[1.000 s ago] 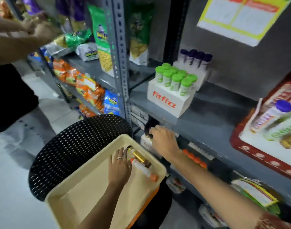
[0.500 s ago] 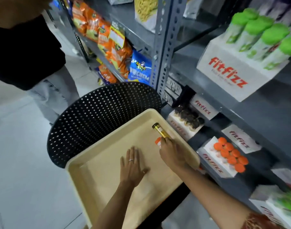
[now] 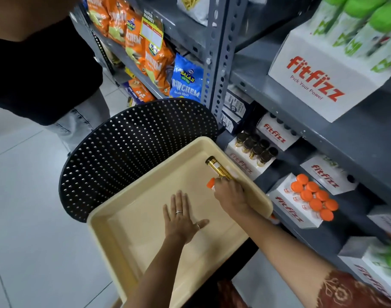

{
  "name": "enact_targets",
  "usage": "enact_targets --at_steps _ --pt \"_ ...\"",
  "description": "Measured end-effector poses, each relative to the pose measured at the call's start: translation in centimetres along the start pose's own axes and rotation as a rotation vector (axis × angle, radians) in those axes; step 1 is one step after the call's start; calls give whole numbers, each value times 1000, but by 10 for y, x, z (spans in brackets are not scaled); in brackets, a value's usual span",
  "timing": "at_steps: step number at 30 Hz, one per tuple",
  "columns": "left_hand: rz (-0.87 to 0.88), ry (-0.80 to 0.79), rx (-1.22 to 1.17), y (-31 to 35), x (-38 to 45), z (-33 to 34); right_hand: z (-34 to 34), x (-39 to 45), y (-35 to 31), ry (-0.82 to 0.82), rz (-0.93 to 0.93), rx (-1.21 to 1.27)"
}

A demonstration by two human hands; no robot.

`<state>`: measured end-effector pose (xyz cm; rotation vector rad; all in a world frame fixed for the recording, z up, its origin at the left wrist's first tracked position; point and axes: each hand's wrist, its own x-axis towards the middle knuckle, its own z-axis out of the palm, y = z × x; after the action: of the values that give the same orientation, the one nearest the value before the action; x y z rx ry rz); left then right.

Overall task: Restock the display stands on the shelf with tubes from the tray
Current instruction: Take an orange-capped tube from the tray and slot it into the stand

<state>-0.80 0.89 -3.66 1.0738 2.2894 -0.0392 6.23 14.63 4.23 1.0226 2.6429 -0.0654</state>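
A beige tray (image 3: 132, 241) rests on a black perforated chair (image 3: 127, 143). My left hand (image 3: 181, 217) lies flat and open on the tray floor. My right hand (image 3: 231, 195) is closed over an orange-capped tube (image 3: 210, 182) in the tray's far corner, its body hidden under my fingers. A gold tube with a black cap (image 3: 217, 167) lies beside it against the rim. On the lower shelf, white fitfizz stands hold orange-capped tubes (image 3: 313, 197) and black-capped gold tubes (image 3: 255, 147). A stand with green-capped tubes (image 3: 354, 25) sits on the shelf above.
A grey metal shelf upright (image 3: 219, 54) rises behind the chair. Snack bags (image 3: 145, 45) fill the shelves to the left. Another person in a black top and jeans (image 3: 43, 70) stands at the left on the tiled floor.
My right hand left the lower shelf, came into the tray and closed on the orange-capped tube. My left hand slid back to lie flat. My view dropped closer to the tray.
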Motion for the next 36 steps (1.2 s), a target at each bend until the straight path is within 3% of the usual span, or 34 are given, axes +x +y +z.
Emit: enact_targets --at_steps 8,13,20,28,36 --pt "70 68 54 16 -12 -26 -54 -31 32 214 -1 373" --pt "274 230 60 65 -21 -68 -118 -69 67 421 182 699" --pt "582 470 161 166 -40 -132 -197 -135 152 623 362 895" --pt "815 546 177 277 -72 -159 -255 -230 232 825 510 950" --pt "827 367 168 355 -92 -140 -267 -301 283 904 700 768"
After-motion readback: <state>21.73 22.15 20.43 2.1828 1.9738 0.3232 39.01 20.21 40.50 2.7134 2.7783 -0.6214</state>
